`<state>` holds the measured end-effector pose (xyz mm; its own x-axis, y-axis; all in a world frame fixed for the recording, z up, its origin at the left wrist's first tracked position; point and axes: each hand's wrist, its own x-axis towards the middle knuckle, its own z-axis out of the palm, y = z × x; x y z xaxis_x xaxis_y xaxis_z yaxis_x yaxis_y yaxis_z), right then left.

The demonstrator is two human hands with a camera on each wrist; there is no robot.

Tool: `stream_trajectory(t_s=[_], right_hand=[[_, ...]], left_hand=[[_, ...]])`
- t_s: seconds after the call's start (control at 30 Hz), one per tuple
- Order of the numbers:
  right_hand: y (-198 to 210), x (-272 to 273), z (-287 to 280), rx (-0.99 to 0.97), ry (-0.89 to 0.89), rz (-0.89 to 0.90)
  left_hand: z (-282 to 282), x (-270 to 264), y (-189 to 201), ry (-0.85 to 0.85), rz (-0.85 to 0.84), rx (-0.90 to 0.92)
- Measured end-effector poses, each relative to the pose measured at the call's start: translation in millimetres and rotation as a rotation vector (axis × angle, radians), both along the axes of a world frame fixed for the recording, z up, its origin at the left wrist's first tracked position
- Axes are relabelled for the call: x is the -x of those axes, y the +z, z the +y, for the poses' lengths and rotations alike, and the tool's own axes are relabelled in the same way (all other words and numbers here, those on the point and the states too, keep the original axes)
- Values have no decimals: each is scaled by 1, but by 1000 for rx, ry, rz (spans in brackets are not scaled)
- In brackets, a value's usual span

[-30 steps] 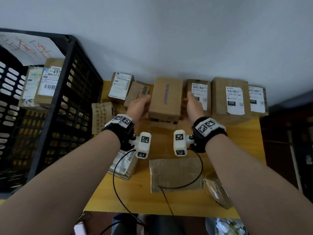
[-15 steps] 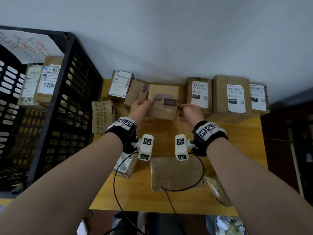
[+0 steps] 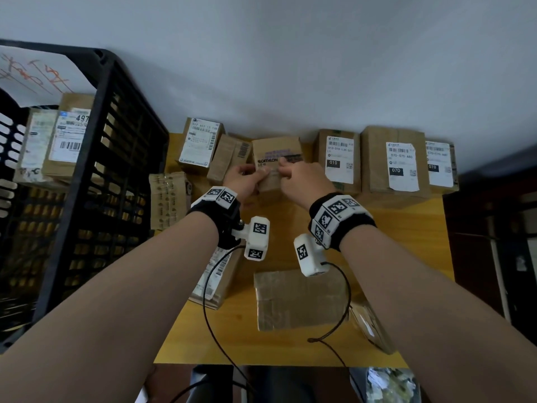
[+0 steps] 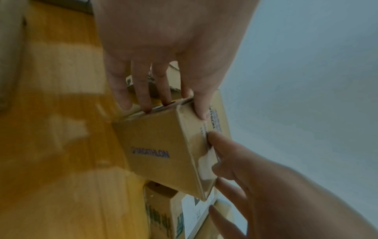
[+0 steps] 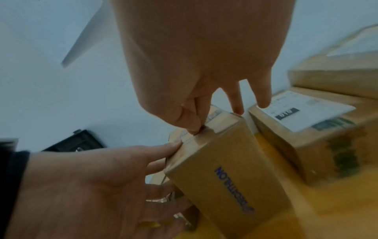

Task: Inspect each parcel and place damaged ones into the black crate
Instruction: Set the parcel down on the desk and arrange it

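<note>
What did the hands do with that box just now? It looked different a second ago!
Both hands, left hand and right hand, tipped the Decathlon box over, so a printed face now looks up instead of the plain taped one. The hands slid from its sides onto its near edge, and they keep holding it. The black crate and the other parcels stayed put.

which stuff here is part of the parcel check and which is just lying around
Part of the job:
- Decathlon box, held by left hand and right hand
- black crate
- labelled parcels along the wall

Lying about:
- wrist camera cables
- crumpled paper below the table edge
</note>
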<state>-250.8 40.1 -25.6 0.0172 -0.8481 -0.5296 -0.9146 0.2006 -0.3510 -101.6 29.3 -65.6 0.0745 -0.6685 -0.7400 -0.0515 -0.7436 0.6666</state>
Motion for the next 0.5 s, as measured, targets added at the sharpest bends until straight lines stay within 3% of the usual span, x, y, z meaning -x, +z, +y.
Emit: stream_trajectory(t_s=[0.33,0.43,0.5], right_hand=[[5,3,-25,-20,61,47],[5,10,-22,43,51,-23],[2,15,-17,156,-51,-131]], left_hand=[[-9,-1,-7,-30,36,-58],[-7,-3,-8,-27,49,-51],[-5,-5,-8,-35,60,-58]])
